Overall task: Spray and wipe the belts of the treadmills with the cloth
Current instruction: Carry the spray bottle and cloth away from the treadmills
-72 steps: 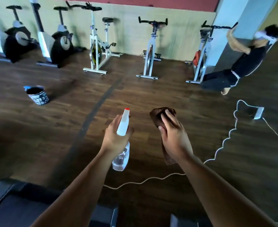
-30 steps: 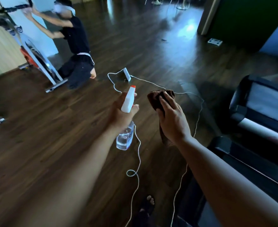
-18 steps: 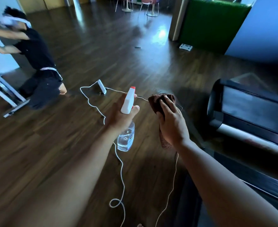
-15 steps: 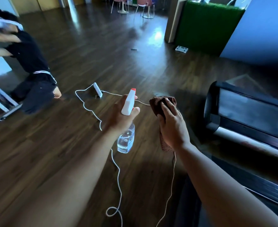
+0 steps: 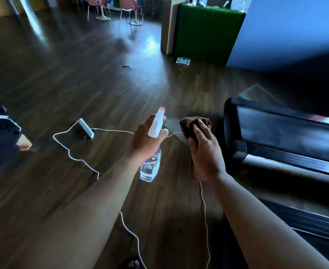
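A clear spray bottle (image 5: 151,167) with a white head and red nozzle tip is gripped in the left hand (image 5: 146,140), with the fingers wrapped round its neck. A brown cloth (image 5: 188,125) is clutched in the right hand (image 5: 206,152), bunched under the fingers, with its tail hanging below the wrist. The hands are held side by side, close but not touching, above a dark wooden floor (image 5: 53,84).

The treadmill belt (image 5: 287,134) to be cleaned lies to the right, inside a black frame (image 5: 234,136), and is not beneath either hand. The nozzle is pointed ahead over the floor, not at the belt.

Several risks can be judged from this. If the trigger is squeezed now, liquid is likely to be thrown onto the floor, and a slippery patch could be left. A white power strip (image 5: 86,128) is lying ahead to the left and could be wetted. A white cable (image 5: 76,160) is looped across the floor, under the arms and near the feet, so a trip could be caused by a step towards the treadmill. Another person (image 5: 2,136), barefoot, is partly seen at the left edge.
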A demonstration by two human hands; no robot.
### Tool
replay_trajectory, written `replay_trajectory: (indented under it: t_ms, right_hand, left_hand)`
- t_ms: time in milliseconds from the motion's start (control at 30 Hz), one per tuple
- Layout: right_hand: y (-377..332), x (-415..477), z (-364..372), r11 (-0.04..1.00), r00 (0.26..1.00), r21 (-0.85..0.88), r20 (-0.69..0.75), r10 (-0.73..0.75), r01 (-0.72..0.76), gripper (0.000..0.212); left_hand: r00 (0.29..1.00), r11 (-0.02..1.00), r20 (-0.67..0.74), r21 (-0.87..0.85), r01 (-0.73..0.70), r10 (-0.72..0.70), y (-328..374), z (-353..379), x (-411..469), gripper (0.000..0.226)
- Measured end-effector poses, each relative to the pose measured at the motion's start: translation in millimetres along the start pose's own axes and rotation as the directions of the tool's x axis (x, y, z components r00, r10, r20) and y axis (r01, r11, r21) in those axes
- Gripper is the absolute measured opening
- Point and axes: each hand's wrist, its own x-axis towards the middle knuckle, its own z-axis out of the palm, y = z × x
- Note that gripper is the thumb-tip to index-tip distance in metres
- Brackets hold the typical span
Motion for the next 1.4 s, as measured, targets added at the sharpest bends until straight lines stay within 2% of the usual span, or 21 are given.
replay_trajectory:
  t_ms: [133, 300, 433, 533, 700, 833, 1400]
  right_hand:
    - [-5, 42, 14, 0.998, 0.998, -0.003, -0.037, 0.056, -0.056, 0.048]
    - [11, 94, 23, 0.993, 0.993, -0.040, -0.062, 0.105, -0.108, 0.049]
    - [33, 146, 32, 0.989, 0.988, -0.053, -0.084, 0.130, -0.135, 0.049]
    - [57, 191, 40, 0.990, 0.987, -0.048, -0.098, 0.130, -0.135, 0.048]
    - [111, 281, 50, 0.989, 0.986, -0.041, -0.091, 0.141, -0.145, 0.048]
    - [152, 351, 50, 0.989, 0.988, -0.043, -0.075, 0.137, -0.140, 0.047]
    - [280, 632, 79, 0.987, 0.979, -0.043, -0.138, 0.151, -0.158, 0.049]
  left_hand:
    - [0.996, 0.999, 0.069, -0.005, -0.048, 0.049, -12, -2, 61, 0.036]
    - [0.986, 0.992, 0.113, 0.020, -0.123, 0.120, -22, 13, 133, 0.029]
    - [0.982, 0.991, 0.135, -0.042, -0.129, 0.134, -29, 39, 193, 0.040]
    - [0.978, 0.989, 0.156, -0.069, -0.128, 0.138, -29, 66, 241, 0.043]
    - [0.976, 0.990, 0.172, -0.078, -0.121, 0.133, -33, 118, 326, 0.035]
    - [0.983, 0.990, 0.135, -0.074, -0.117, 0.127, -33, 154, 392, 0.034]
    - [0.980, 0.982, 0.152, -0.159, -0.100, 0.125, -58, 262, 678, 0.034]
